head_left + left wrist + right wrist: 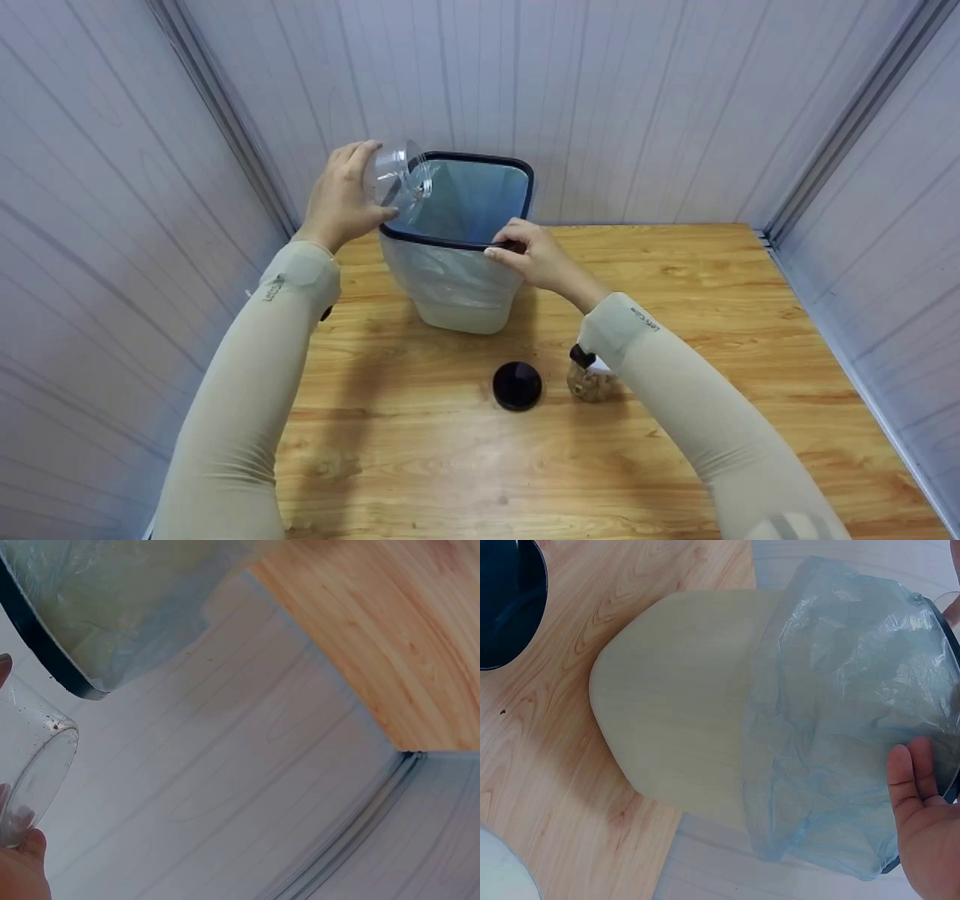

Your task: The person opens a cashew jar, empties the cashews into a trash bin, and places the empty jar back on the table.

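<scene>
My left hand (337, 196) grips a clear jar (384, 171) tipped sideways, its mouth over the left rim of a trash bin (466, 318). Small dark specks (57, 724) cling inside the jar near its mouth in the left wrist view. The bin is pale, has a dark rim ring and is lined with a thin bluish plastic bag (840, 727) folded down outside. With thumb and fingers, my right hand (536, 256) holds the front right part of the rim. The bin's bottom inside is hidden from view.
On the wooden table (420, 465) a round black lid (517, 385) lies in front of the bin. Right of it stands a small jar of brown pieces (589, 384) with a white top, partly behind my right forearm. Panelled walls (600, 112) enclose the back and sides.
</scene>
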The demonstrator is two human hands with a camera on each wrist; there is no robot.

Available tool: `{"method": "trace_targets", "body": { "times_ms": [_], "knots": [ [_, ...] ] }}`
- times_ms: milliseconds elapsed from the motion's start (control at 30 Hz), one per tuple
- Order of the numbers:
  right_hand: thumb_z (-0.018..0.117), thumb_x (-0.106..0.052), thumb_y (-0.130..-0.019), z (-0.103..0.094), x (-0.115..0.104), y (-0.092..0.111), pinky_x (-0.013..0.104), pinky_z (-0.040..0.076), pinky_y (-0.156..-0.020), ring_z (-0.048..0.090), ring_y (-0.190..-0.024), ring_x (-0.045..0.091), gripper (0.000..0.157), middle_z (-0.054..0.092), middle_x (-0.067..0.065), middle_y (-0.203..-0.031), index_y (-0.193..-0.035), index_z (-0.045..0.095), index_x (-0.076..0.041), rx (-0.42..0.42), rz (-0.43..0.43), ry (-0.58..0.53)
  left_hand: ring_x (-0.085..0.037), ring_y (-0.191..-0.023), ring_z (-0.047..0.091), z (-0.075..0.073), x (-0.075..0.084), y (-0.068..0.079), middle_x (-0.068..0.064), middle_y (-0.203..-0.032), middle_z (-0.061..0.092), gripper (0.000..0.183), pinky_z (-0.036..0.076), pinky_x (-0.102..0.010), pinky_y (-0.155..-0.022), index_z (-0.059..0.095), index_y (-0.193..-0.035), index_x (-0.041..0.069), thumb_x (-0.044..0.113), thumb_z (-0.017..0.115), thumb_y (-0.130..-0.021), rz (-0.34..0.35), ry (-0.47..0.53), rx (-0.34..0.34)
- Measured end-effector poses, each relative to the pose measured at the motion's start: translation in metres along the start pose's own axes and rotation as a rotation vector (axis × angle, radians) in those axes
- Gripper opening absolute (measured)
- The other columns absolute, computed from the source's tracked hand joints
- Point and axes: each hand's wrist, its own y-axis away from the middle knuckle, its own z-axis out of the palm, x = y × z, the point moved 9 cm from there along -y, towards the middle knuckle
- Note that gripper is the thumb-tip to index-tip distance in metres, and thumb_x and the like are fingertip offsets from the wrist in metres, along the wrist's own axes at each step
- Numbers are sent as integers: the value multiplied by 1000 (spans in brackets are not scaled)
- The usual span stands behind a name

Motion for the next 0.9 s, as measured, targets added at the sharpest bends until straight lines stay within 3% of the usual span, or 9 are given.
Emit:
{"method": "trace_targets", "body": {
  "times_ms": [267,600,900],
  "knots": [
    [75,-17,-104,0,-2,1,26,46,-77,52,-86,14,17,63,5,-97,-101,79,0,8,-10,-4,-37,-156,41,-1,-10,5,-16,-167,46,101,36,-58,-130,44,-164,12,17,97,-78,-12,14,16],
    [75,-18,-104,2,-3,1,27,45,-77,52,-87,15,17,62,6,-97,-101,79,-2,9,-1,1,-40,-152,45,-6,-31,16,-16,-168,45,102,42,-67,-123,42,-165,14,17,96,-79,-95,80,52],
    [75,-18,-104,3,-3,1,27,46,-77,52,-87,15,18,63,8,-98,-101,79,-1,14,1,-2,-42,-150,46,-11,-50,25,-18,-166,47,102,41,-69,-123,43,-164,12,19,97,-78,-140,120,89]
  ]
}}
